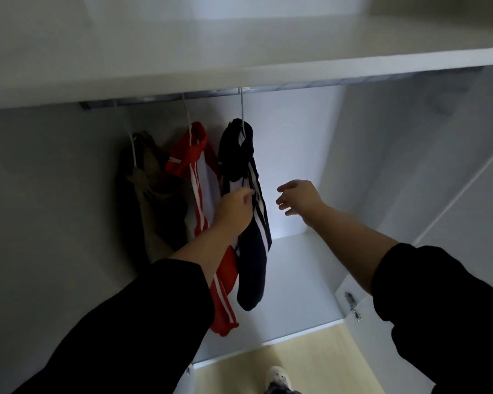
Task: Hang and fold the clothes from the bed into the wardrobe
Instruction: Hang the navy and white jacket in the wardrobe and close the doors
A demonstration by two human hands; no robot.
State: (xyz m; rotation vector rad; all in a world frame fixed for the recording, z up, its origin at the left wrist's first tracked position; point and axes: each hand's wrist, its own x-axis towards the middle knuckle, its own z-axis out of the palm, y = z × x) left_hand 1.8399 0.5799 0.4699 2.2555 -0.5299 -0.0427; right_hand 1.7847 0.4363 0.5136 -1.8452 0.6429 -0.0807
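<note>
Three garments hang on white hangers from the metal rail inside the white wardrobe. An olive-brown garment is at the left, a red one with white stripes hangs in the middle, and a navy one with white stripes is at the right. My left hand pinches the navy garment at its middle, fingers curled on the fabric. Just right of the navy garment my right hand hovers in the air with fingers spread, holding nothing. The bed is out of view.
A wide white shelf runs above the rail. The wardrobe floor lies below the clothes, with room on the rail to the right. An open door with a metal hinge stands at the right. A pale wood floor and a white shoe show below.
</note>
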